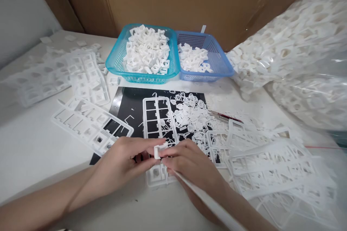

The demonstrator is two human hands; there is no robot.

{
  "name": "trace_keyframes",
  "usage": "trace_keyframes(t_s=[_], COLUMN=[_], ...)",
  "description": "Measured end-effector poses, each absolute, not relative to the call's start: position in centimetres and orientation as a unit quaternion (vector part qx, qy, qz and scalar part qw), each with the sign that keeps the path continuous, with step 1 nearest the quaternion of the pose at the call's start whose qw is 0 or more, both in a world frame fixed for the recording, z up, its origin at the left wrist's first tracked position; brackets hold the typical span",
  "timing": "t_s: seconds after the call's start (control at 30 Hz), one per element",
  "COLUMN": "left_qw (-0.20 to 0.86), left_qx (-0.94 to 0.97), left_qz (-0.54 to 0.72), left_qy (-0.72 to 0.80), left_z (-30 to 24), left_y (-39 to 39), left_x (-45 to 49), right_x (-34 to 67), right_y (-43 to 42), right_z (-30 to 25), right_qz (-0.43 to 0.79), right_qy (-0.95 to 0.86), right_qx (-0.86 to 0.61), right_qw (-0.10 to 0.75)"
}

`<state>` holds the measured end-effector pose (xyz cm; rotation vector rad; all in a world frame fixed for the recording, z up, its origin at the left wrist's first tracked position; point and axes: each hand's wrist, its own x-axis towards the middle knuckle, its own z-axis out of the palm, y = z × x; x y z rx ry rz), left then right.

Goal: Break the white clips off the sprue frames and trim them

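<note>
My left hand (126, 160) pinches a small square white plastic part (159, 150) between thumb and fingers. My right hand (193, 166) is closed close beside it, fingertips at the part's right side. A long, thin whitish strip (202, 196) runs from under the right fingers towards the lower right; its kind and tip cannot be made out. Beneath both hands lies a white moulded plastic frame (145, 119) with square cells, mostly open, with a part showing in a near cell. The frame rests partly on a black mat (130, 97).
Small white trimmings (189, 113) cover the mat's right side, beside slim metal tweezers (225, 116). Behind stand a teal basket (114, 61) and a blue basket (219, 56) of white parts. Frames lie stacked left (78, 126) and right (273, 166); stuffed clear bags (292, 36) stand right.
</note>
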<state>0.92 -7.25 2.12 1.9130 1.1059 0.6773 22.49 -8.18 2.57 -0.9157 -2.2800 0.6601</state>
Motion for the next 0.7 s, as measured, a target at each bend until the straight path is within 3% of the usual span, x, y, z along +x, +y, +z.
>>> trace_keyframes(t_s=[0.27, 0.5, 0.7], left_qw=[0.418, 0.420, 0.385], left_qx=[0.725, 0.706, 0.723], left_qz=[0.302, 0.335, 0.347], left_qy=[0.456, 0.461, 0.456], left_z=[2.0, 2.1, 2.3], left_y=[-7.0, -7.1, -7.4], left_x=[0.9, 1.2, 1.8], right_x=[23.9, 21.8, 20.3], right_y=[-7.1, -8.5, -9.0], right_z=[3.4, 3.9, 2.8], right_qz=[0.039, 0.258, 0.249], right_qy=[-0.763, -0.749, -0.754], right_qx=[-0.489, -0.430, -0.416], right_qw=[0.422, 0.433, 0.442])
